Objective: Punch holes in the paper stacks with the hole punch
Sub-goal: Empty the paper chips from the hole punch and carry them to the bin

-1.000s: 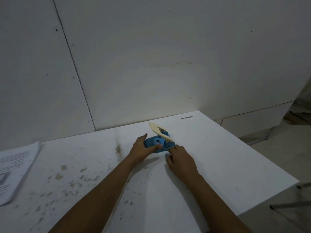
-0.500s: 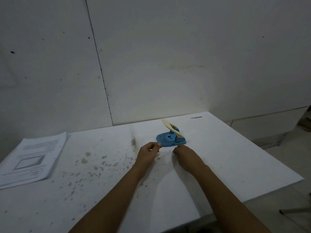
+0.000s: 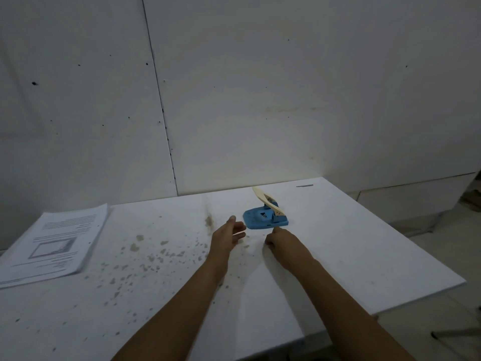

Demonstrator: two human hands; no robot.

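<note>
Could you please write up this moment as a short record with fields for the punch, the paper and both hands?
hole punch: blue base, cream lever raised, standing alone on the table
paper stack: far left, printed, not under the punch
left hand: open, just short of the punch
right hand: fingers curled, empty, near the punch

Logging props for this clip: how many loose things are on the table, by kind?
Hole punch: 1
Paper stack: 1
Total: 2
Both lie on the table; neither the left hand nor the right hand holds anything.
</note>
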